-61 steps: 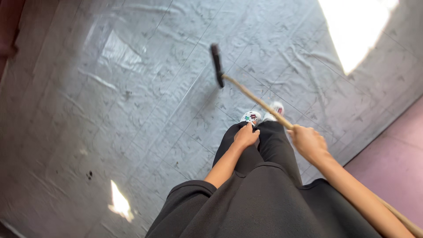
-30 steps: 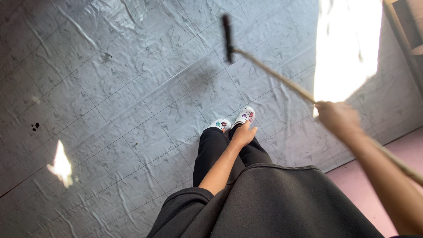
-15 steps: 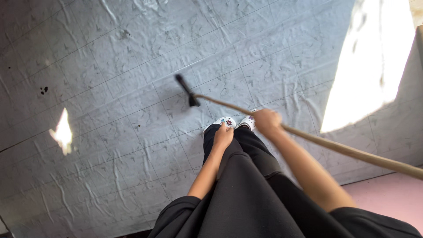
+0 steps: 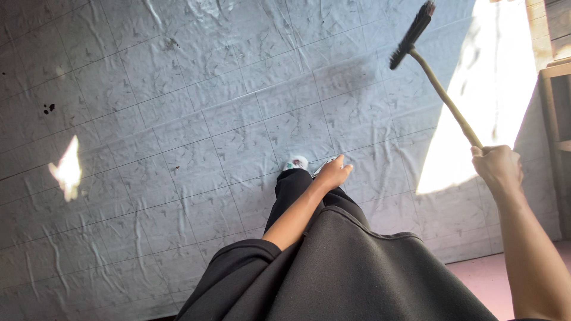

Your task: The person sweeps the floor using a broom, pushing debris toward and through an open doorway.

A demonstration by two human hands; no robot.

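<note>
Gripping the wooden handle of a broom (image 4: 443,95), the right hand (image 4: 498,167) has its fingers wrapped tight around the pole, the knuckles turned up toward the camera at the right of the view. From that closed fist the pale stick runs up and to the left, ending in a dark bristle head (image 4: 411,34) near the top edge; whether the bristles touch the floor cannot be told from this angle. The right forearm drops from the wrist to the lower right corner, bare to the edge of the picture.

The left hand (image 4: 333,174) holds nothing. Its fingers are stretched out and close together, pointing up and right, and the hand lies just above the person's dark trouser leg (image 4: 289,193), close to the thigh. The bare left forearm comes out of a black sleeve (image 4: 238,261) lower down, and a wide dark garment fills the bottom middle of the view.

Just left of the left hand's fingertips, a white shoe (image 4: 296,162) with small coloured decorations peeks out past the trouser leg, planted on the floor.

Around all this spreads a grey floor covering (image 4: 178,119), wrinkled and printed with a grid of tile lines. A large bright patch of sunlight (image 4: 488,89) falls across it behind the broom handle, and a smaller bright spot (image 4: 67,168) lies far to the left. A strip of pink floor (image 4: 485,282) shows at the lower right, and a wooden frame (image 4: 556,89) stands at the right edge.
</note>
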